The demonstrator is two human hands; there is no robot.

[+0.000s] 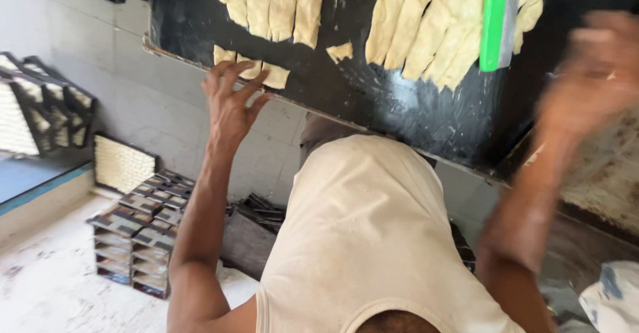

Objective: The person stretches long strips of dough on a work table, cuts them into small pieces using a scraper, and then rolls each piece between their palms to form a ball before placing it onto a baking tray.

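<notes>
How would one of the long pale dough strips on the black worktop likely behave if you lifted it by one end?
The dough strips would probably sag and stretch, since their edges look soft and uneven. They may cling: the black worktop shows smeared residue, and a green scraper lies on them. The small cut pieces by the left hand would likely lift more easily.

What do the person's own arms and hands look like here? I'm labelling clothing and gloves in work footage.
Both arms are bare from shoulder to fingertips, with no sleeves. The left hand wears no glove, ring or watch. The right hand is blurred; it appears ungloved, but small details cannot be told. The only clothing in view is a cream sleeveless cloth vest covering the torso.
</notes>
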